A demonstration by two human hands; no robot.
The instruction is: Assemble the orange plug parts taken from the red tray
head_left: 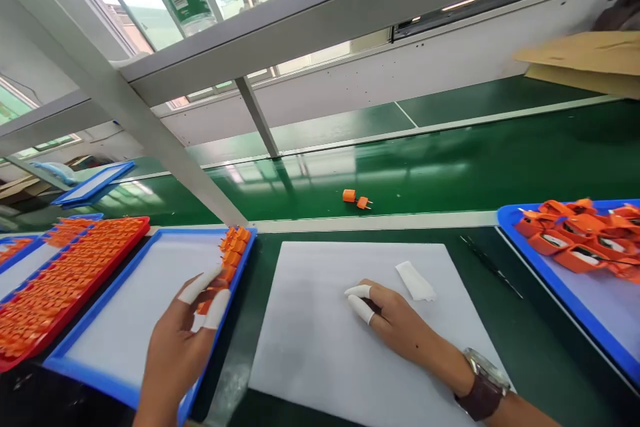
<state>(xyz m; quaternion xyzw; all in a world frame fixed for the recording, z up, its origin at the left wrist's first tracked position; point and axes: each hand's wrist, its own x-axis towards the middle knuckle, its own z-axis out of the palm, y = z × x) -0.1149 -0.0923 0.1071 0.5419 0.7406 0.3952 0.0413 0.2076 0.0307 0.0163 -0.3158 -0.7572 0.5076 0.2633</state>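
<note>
My left hand (183,330), with white finger cots on thumb and index finger, is over the right edge of a blue-rimmed tray (125,287). Its two fingertips close around an orange plug (204,307), partly hidden by the fingers. A row of orange plugs (233,257) runs along that edge, just beyond the fingers. My right hand (395,317), also with white cots and a wristwatch (483,380), rests on a white sheet (305,327). Its thumb and index tips lie close together with nothing visible between them. A folded white tissue (416,281) lies beside it.
A red tray (135,238) packed with orange pieces stands at left. At right, a blue tray (560,300) holds orange housings (580,240). A thin dark tool (493,267) lies between. Two orange plugs (356,198) sit beyond the frame bar; a slanted post (165,140) rises at left.
</note>
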